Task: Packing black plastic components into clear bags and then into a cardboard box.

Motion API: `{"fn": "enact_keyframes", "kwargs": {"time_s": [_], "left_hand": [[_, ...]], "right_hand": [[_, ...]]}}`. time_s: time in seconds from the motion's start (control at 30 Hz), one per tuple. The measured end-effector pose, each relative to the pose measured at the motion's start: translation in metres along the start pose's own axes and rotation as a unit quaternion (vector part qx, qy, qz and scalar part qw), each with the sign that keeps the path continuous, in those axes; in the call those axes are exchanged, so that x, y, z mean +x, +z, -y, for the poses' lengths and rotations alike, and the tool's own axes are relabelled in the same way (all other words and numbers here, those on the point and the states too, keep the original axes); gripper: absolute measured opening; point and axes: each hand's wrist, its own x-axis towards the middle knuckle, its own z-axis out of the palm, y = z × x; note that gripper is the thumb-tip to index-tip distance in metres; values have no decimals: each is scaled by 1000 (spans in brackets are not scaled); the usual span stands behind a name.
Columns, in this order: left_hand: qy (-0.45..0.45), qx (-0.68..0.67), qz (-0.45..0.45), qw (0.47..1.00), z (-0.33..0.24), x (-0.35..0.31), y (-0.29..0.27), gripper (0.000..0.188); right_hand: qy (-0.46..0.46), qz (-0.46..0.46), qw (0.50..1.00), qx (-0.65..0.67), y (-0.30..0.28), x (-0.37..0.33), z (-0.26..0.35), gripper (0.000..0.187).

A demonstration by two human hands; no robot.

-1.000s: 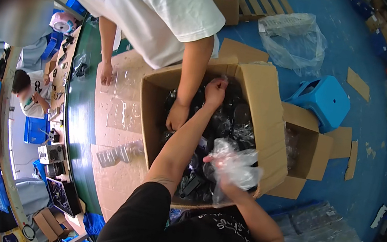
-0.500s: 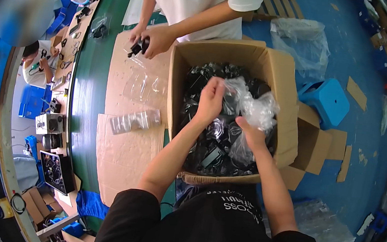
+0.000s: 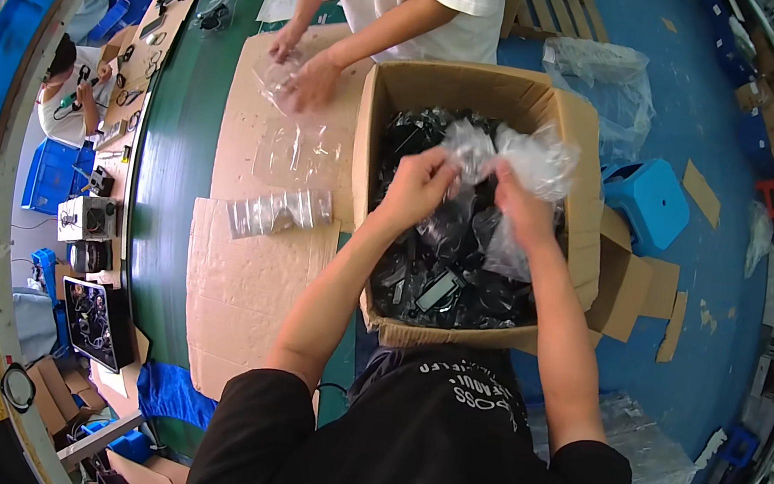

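clear plastic bag is bunched just beyond and between the two hands, above the open cardboard box; whether it is one bag or two cannot be told. a second ago it was bunched at the right hand alone, nearer the body, while the left hand reached to the far side of the box. now the left hand has drawn back beside the right hand, a small gap between them. the co-worker's hands, beyond and left of the left hand, have gone from inside the box to clear packaging over the cardboard sheet.

both hands are clamped on the plastic: the left pinches it between thumb and forefinger, the right grips it with its thumb along the inner side. the forearms slant inward from bent elbows, backs of the hands mostly up. below and nearer than both hands, black plastic-wrapped devices fill the box. a blue stool stands well to the right of the right hand.
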Motion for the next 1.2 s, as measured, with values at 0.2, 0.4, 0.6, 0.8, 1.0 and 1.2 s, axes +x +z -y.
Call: {"fn": "enact_keyframes", "kwargs": {"time_s": [0.2, 0.4, 0.6, 0.8, 1.0, 1.2], "left_hand": [[433, 232, -20, 871, -1, 37, 7, 19], [142, -28, 212, 967, -9, 13, 22, 39], [213, 354, 153, 898, 4, 6, 45, 36], [119, 443, 223, 860, 4, 1, 46, 34], [191, 306, 48, 931, 28, 94, 88, 25], [-48, 527, 293, 797, 101, 188, 107, 32]], "right_hand": [[-132, 33, 991, 23, 19, -22, 28, 24], [-102, 76, 952, 278, -13, -13, 49, 17], [-74, 159, 894, 413, 2, -20, 28, 13], [-253, 207, 883, 336, -71, -67, 75, 12], [-277, -150, 926, -207, -156, -66, 23, 39], [-211, 45, 862, -458, -142, -21, -29, 37]]}}
